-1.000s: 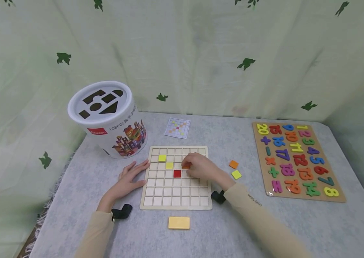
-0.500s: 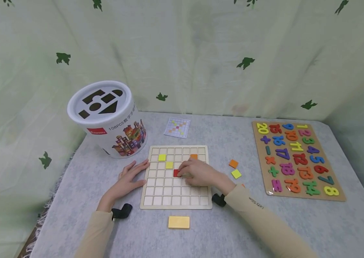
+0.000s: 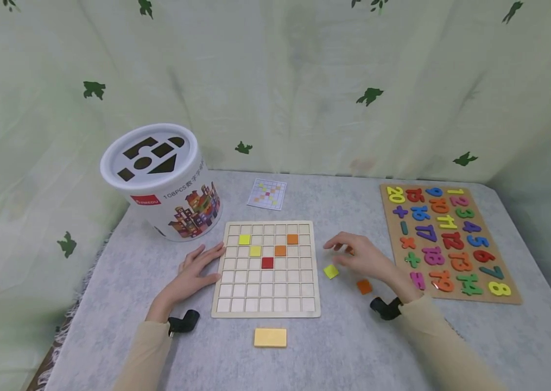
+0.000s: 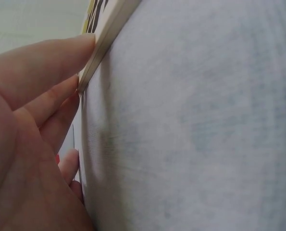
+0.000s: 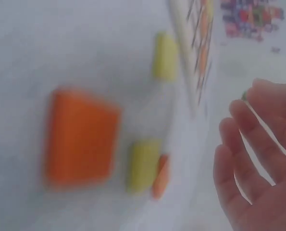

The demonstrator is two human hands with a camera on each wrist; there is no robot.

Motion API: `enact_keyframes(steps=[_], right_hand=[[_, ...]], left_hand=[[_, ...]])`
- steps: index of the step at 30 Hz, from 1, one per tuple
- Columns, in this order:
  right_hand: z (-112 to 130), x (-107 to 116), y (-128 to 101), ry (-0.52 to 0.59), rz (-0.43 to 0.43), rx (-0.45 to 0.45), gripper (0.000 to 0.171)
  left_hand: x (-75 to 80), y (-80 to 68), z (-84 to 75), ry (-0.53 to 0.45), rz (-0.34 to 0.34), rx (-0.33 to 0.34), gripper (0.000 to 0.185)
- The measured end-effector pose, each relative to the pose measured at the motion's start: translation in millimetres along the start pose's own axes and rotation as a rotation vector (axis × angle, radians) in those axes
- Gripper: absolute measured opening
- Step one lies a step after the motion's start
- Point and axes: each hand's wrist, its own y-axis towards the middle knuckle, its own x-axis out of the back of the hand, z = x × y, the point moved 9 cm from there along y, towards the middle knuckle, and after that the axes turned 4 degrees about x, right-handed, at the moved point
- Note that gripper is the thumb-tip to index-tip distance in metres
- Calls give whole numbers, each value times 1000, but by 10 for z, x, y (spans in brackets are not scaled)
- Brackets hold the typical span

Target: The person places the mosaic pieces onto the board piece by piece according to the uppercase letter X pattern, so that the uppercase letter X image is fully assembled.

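Observation:
A wooden grid board (image 3: 259, 314) lies flat, bearing two yellow tiles, two orange tiles and one red tile (image 3: 267, 263) in its squares. My left hand (image 3: 196, 273) rests at the board's left side, and its thumb and fingers touch the rim in the left wrist view. To the right of the board, my right hand (image 3: 365, 258) hovers above loose tiles with relaxed fingers and holds nothing. A yellow tile (image 3: 331, 271) and an orange tile (image 3: 365, 287) show beside it. The right wrist view shows another yellow tile (image 5: 145, 166) and orange tile (image 5: 162, 178), hidden by the hand in the head view.
A small pattern card (image 3: 267, 194) lies behind the board. At the back left stands a white bucket (image 3: 163, 184) with a shape-slot lid. A number puzzle board (image 3: 451, 244) lies on the right, and a pale yellow block (image 3: 270, 338) in front.
My right hand has left the board and moved right over the loose tiles. The orange tile that was at its fingers lies in a square near the red one. The left hand stays put.

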Motion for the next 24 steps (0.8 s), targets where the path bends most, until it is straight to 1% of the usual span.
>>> enact_keyframes(steps=[2, 6, 10, 14, 19, 24], right_hand=[[-141, 83, -130, -8, -20, -43, 23], [-383, 146, -343, -35, -16, -111, 23], [-502, 137, -454, -51, -4, -125, 25], [-516, 116, -479, -58, -8, -119, 25], [-545, 120, -442, -58, -21, -159, 21], [-576, 176, -342, -89, -90, -183, 18]], left_hand=[[3, -3, 4, 4, -1, -1, 62], [6, -4, 7, 4, 1, -5, 62], [7, -5, 0, 1, 5, -13, 62], [10, -4, -8, 1, 4, -18, 62], [12, -3, -14, 1, 2, -24, 63], [12, -6, -11, 2, 3, -20, 62]])
